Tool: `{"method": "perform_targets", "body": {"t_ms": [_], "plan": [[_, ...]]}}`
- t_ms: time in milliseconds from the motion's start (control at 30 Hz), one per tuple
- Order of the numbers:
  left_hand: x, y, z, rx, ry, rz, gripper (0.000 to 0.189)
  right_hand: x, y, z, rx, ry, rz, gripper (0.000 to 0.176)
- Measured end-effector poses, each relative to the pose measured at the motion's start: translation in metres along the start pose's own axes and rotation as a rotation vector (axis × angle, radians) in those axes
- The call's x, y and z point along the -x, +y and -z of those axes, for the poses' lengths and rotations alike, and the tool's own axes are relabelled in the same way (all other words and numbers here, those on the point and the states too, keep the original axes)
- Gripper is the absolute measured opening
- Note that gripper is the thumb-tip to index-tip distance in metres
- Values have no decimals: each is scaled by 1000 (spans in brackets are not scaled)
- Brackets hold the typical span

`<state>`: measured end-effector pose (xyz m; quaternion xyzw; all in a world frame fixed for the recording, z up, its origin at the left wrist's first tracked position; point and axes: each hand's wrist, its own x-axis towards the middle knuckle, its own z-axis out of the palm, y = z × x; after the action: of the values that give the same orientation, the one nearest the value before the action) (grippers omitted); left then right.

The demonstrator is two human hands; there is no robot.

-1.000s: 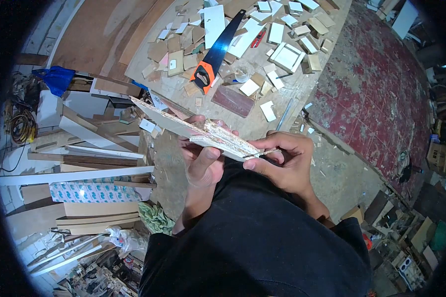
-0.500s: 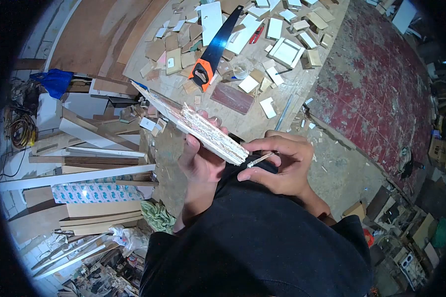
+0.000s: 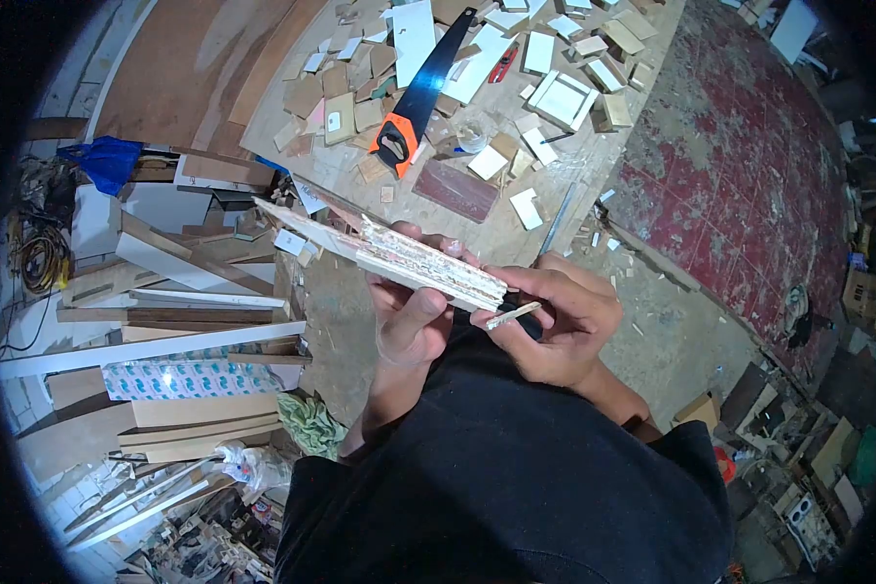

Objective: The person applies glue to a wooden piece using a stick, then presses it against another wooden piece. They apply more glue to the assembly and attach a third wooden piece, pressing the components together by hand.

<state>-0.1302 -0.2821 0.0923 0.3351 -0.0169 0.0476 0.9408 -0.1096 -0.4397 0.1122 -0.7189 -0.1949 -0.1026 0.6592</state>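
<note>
My left hand (image 3: 414,326) is closed around a long scrap of layered wood board (image 3: 428,268), thumb on the near side and fingers behind. The board has a rough, splintered edge facing up and narrows to a jagged point at the left. At its right end, my right hand (image 3: 574,326) is closed, with the index finger touching the board's corner. A thin wood strip (image 3: 514,314) lies at the right thumb, between the bent fingers. Exactly how the fingertips grip it is partly hidden.
Ahead is a worktable (image 3: 360,185) bearing a handsaw (image 3: 423,102) with an orange handle, a red utility knife (image 3: 503,63), a reddish-brown block (image 3: 456,192) and many wood offcuts. Stacked boards (image 3: 195,263) stand at the left. A dirty red panel (image 3: 730,156) extends at the right.
The board has swung to a flatter angle and shifted slightly right. My left thumb has moved across its near side. My right thumb has come up closer under the board's end.
</note>
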Motion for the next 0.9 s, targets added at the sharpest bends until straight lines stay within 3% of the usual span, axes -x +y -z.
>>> {"method": "perform_targets", "body": {"t_ms": [367, 900], "plan": [[6, 3, -3, -38, 66, -36, 61, 0, 2, -2, 23, 29, 143, 34], [7, 4, -6, -30, 64, -36, 63, 0, -2, -4, 45, 31, 143, 33]]}}
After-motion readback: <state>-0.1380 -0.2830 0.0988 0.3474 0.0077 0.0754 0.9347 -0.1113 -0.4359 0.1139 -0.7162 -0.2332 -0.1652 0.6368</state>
